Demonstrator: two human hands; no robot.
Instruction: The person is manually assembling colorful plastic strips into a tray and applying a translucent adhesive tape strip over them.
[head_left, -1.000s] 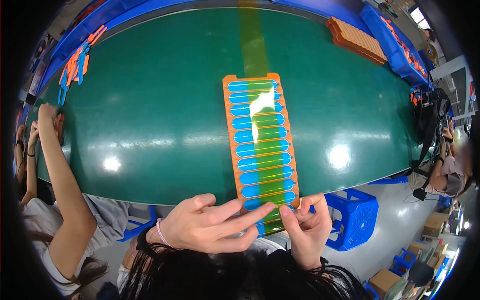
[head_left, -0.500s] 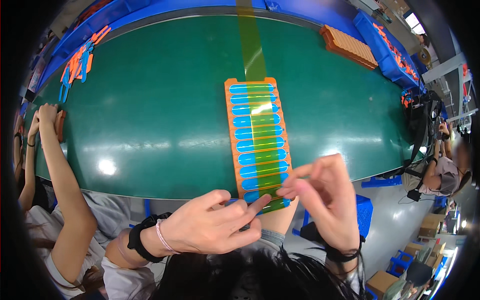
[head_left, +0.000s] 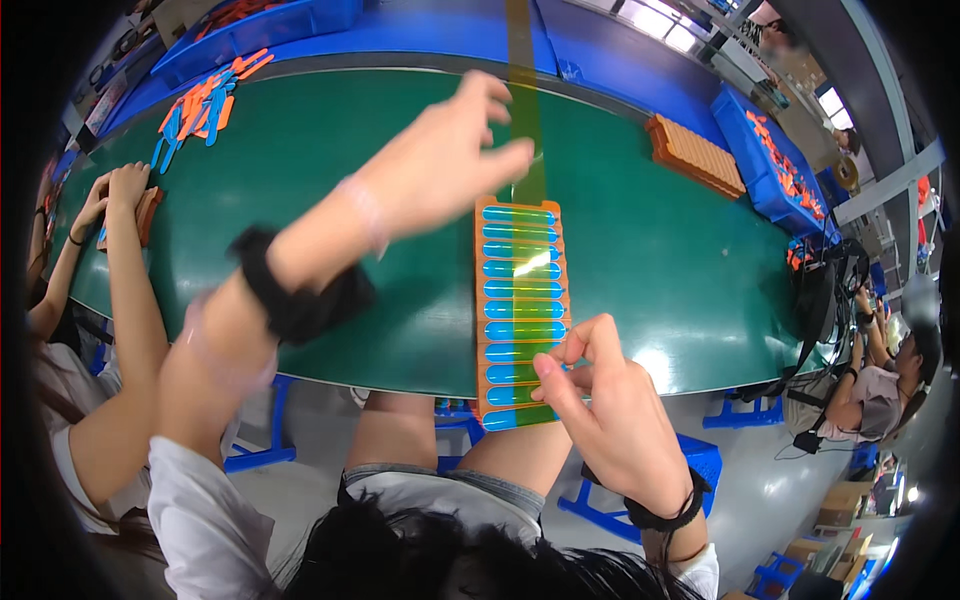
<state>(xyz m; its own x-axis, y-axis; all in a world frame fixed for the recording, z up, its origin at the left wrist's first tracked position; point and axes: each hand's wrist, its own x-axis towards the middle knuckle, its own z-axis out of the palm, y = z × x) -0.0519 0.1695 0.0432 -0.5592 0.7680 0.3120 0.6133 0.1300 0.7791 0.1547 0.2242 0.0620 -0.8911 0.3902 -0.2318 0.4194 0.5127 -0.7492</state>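
An orange ribbed tray (head_left: 481, 345) lies lengthwise at the table's near edge, its near end jutting past it. Several rounded blue strips (head_left: 500, 289) sit crosswise in its slots. Over them runs a see-through yellow tape (head_left: 530, 170), stretching away from me past the far table edge. My left hand (head_left: 435, 165) is above the tray's far end, left of the tape, fingers apart and holding nothing I can see. Beside the tray's near right edge, my right hand (head_left: 620, 420) has thumb and fingertips drawn together at the tape; what they pinch, if anything, cannot be made out.
Another orange ribbed tray (head_left: 695, 158) rests at the far right by a blue bin (head_left: 775, 165) of orange pieces. Loose orange and blue strips (head_left: 205, 105) are piled far left, near another blue bin (head_left: 260, 38). A co-worker's hands (head_left: 115, 190) hold a tray at the left.
My left hand has swung from the tray's near end up to beyond its far end, its fingers spreading. My right hand has dropped slightly, staying by the near right edge. The view has shifted.
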